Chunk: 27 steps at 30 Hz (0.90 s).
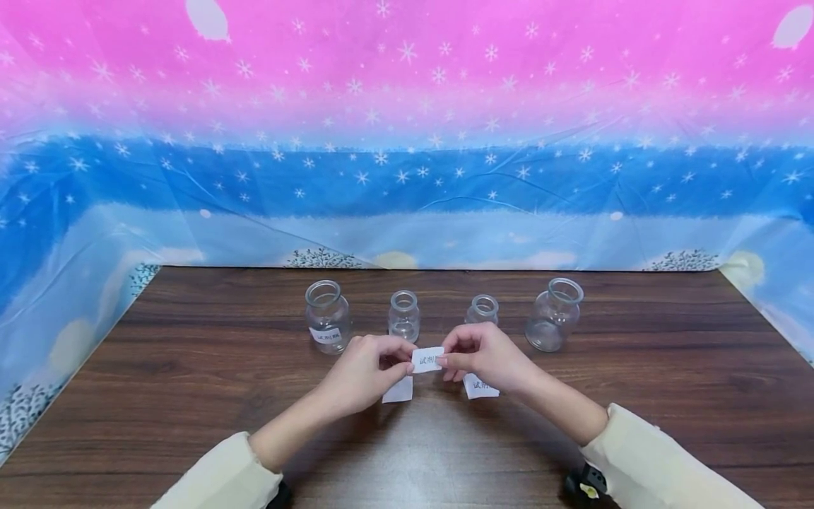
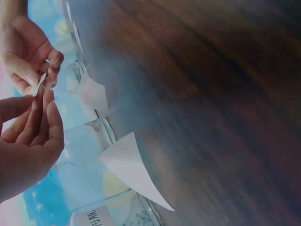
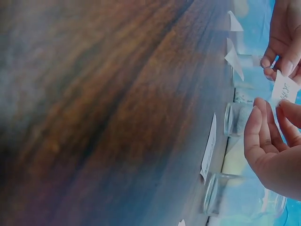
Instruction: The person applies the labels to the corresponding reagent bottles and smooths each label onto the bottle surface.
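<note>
A small white paper label [image 1: 427, 360] with handwriting is held up between both hands, above the table. My left hand [image 1: 365, 369] pinches its left edge between thumb and fingers. At its right edge, my right hand [image 1: 488, 358] pinches it too, the thumb covering part of the writing. From the left wrist, the label [image 2: 40, 84] appears nearly edge-on. Below the left hand lies a second white paper piece [image 1: 398, 390], with no writing visible. Another label [image 1: 481, 388], with writing, lies below the right hand, which partly hides it.
Behind the hands stand a large glass jar [image 1: 327, 311] bearing a label, two small jars [image 1: 403, 322] [image 1: 485, 307], and a large plain jar [image 1: 553, 318]. The right small jar is partly hidden by the right hand. A snowflake-patterned cloth [image 1: 407, 177] borders the wooden table [image 1: 210, 339].
</note>
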Tool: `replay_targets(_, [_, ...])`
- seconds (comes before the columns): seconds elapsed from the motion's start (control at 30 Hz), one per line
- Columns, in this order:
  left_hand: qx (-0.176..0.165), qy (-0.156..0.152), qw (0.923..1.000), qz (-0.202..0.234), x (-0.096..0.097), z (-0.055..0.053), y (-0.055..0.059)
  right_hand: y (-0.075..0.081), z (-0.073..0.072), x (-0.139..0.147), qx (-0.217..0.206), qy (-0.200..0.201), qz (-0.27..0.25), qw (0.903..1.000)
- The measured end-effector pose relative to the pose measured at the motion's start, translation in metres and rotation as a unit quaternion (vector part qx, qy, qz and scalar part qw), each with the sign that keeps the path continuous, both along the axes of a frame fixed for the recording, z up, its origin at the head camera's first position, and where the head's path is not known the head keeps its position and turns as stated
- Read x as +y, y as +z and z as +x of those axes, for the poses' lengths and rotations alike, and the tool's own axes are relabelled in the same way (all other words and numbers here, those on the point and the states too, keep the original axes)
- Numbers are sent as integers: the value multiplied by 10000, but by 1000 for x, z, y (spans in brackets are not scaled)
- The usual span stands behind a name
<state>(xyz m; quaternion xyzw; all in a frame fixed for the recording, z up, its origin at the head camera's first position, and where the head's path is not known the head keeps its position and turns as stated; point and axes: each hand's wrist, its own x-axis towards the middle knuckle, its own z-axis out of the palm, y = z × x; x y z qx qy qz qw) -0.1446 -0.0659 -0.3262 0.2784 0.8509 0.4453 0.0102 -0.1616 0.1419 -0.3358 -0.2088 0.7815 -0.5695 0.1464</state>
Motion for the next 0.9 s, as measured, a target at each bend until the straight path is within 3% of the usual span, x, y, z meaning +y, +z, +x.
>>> replay_targets(0.2, [-143,705,9974,-65,-3,-7,-1,0,-3,-9,-44,-196,105,9997])
replay_targets(0.4, [-120,1332,9904,-349,-3,-13,0,-5,-11,-22,469,-554,654,9952])
replay_targets(0.67, [292,1594,9825,-913,-1,-19,-7,-9,-19,-31,962,-1114,1335,9801])
replay_targets(0.9, [440,1692,9794,-1012,0,-22,-10,-6,-22,-36,1193,-1187,1541,9736])
